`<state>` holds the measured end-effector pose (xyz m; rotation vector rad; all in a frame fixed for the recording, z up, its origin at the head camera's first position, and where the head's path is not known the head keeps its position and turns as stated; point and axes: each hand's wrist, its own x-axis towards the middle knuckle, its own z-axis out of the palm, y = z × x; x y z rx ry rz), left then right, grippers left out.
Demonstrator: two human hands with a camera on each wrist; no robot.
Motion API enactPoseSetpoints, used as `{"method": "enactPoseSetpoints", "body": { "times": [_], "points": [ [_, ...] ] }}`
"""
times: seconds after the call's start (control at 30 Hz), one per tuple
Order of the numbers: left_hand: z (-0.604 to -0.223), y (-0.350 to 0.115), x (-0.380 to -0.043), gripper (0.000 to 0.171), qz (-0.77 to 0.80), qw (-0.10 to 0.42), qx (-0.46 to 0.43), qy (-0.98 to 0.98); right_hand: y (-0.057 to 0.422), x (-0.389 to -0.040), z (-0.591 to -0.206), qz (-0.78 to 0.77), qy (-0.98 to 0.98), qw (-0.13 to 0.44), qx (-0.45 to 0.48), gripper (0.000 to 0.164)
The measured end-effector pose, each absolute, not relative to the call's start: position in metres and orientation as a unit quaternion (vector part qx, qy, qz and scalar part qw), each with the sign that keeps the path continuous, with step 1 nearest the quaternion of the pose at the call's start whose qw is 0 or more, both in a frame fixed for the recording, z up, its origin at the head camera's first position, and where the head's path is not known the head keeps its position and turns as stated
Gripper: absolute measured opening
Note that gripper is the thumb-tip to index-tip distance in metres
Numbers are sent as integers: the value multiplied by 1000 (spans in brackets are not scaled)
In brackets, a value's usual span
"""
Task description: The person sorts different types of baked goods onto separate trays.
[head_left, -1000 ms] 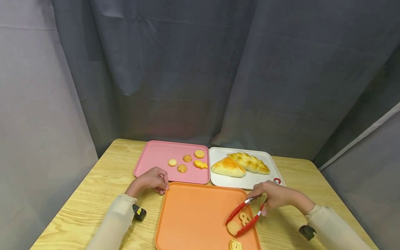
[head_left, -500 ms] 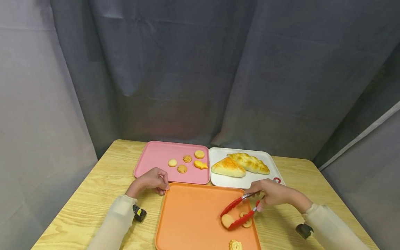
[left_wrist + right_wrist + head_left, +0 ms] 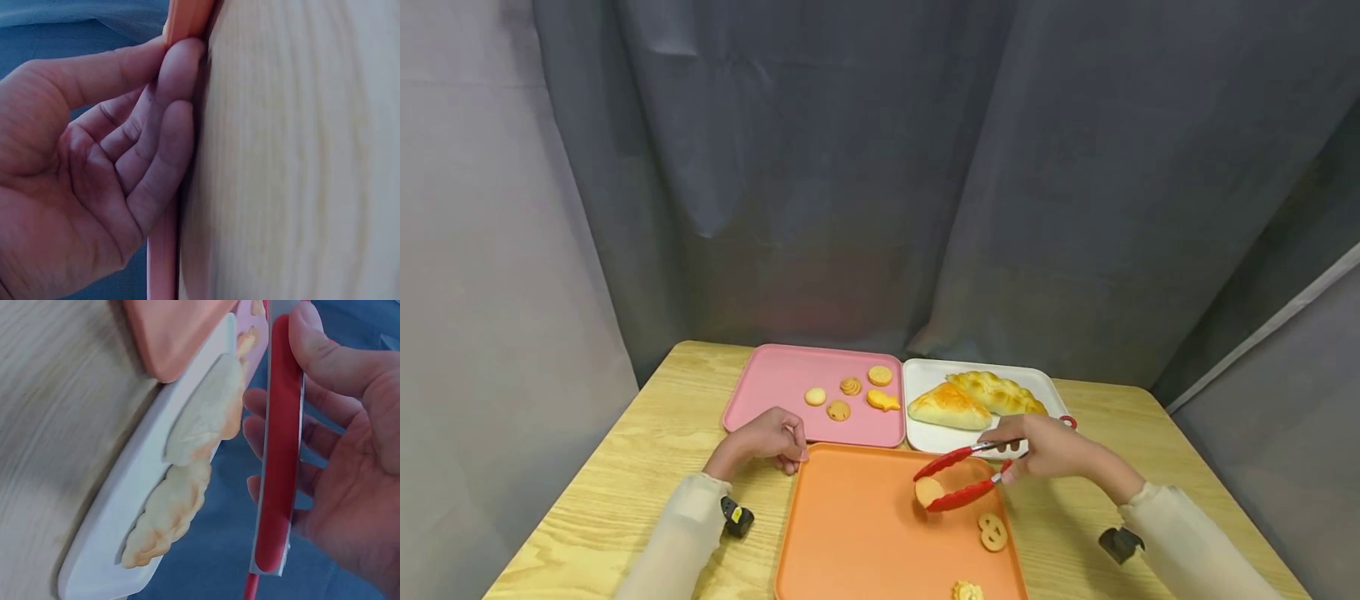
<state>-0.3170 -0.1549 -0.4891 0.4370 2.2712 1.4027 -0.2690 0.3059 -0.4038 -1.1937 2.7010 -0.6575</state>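
My right hand (image 3: 1052, 447) grips a pair of red tongs (image 3: 281, 444), thumb on one handle and fingers round the other. Between the tongs' red tips sits a round, pale-brown cookie (image 3: 927, 492), over the far right part of the orange tray (image 3: 857, 533), with a shadow below it. At that tray's far left corner, my left hand (image 3: 772, 439) pinches the rim between thumb and forefinger; its other fingers curl below in the left wrist view. A pretzel-shaped cookie (image 3: 992, 532) and a ridged yellowish cookie (image 3: 967, 591) lie along the tray's right side.
Behind the orange tray, a pink tray (image 3: 775, 375) bears several small cookies, including a fish-shaped one (image 3: 882, 401). Beside it, a white tray (image 3: 925, 375) carries a triangular bread (image 3: 950, 407) and a braided loaf (image 3: 996, 392). Grey curtains (image 3: 820, 183) hang round the wooden table (image 3: 647, 475).
The right hand has moved the tongs and the round cookie away from me and to the left, off beside the pretzel-shaped cookie. The left hand stays at the tray corner.
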Motion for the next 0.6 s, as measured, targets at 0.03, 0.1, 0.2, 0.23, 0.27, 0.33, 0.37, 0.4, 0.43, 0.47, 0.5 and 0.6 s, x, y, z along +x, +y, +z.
{"method": "enactPoseSetpoints", "body": {
  "times": [0.03, 0.1, 0.2, 0.23, 0.27, 0.33, 0.37, 0.4, 0.43, 0.47, 0.5, 0.6],
  "points": [
    [-489, -155, -317, 9, 505, 216, 158, 820, 305, -270, -402, -214, 898, 52, -382, 52],
    [-490, -154, -317, 9, 504, 214, 159, 822, 301, -271, -399, -205, 910, 35, -359, 53],
    [-489, -154, -316, 8, 503, 213, 159, 822, 295, -275, -395, -187, 924, 6, -333, 53],
    [-489, -154, -316, 8, 503, 213, 159, 822, 292, -276, -394, -183, 928, -3, -324, 53],
    [-489, -154, -316, 8, 503, 213, 159, 822, 289, -278, -393, -180, 931, -13, -316, 53],
    [-489, -154, -316, 8, 502, 213, 159, 823, 282, -281, -392, -172, 938, -27, -299, 54],
    [-489, -154, -316, 9, 502, 213, 159, 823, 278, -282, -391, -171, 941, -32, -290, 55],
    [-490, -154, -316, 9, 503, 212, 158, 823, 274, -284, -391, -169, 944, -36, -280, 55],
    [-490, -154, -316, 9, 504, 212, 158, 822, 270, -285, -390, -166, 948, -40, -267, 56],
    [-490, -154, -316, 9, 504, 212, 158, 822, 266, -287, -390, -162, 951, -43, -258, 57],
    [-490, -154, -316, 9, 504, 213, 157, 822, 262, -288, -390, -158, 954, -48, -249, 57],
    [-491, -154, -315, 9, 505, 214, 154, 822, 249, -292, -391, -143, 961, -65, -228, 56]
  ]
}}
